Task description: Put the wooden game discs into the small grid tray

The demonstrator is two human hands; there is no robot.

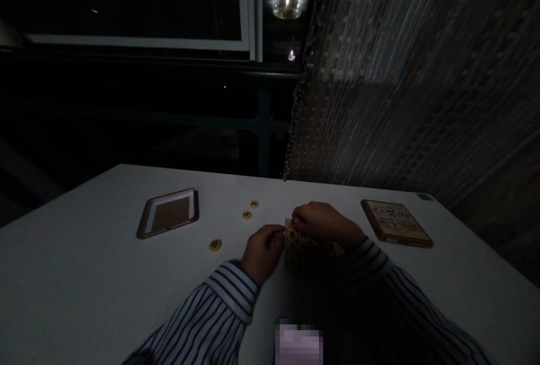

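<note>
Round wooden Chinese chess pieces (292, 248) sit packed in a clear-edged tray in front of me, partly in shadow. My left hand (262, 251) is at the tray's left edge, fingers curled and pinching there. Over the tray's far side reaches my right hand (327, 223), its fingertips closed on a piece at the far left corner. Its palm hides part of the tray. Three loose pieces lie to the left: one chess piece (215, 245) nearer me, another chess piece (246, 215) beyond it, and a third chess piece (253, 204) farthest off.
An open shallow box half (143, 224) lies at the left of the white table (84, 275). To the right lies a flat box part (396, 222) with printed writing. A bead-string curtain (379, 72) hangs behind at the right. The room is dim.
</note>
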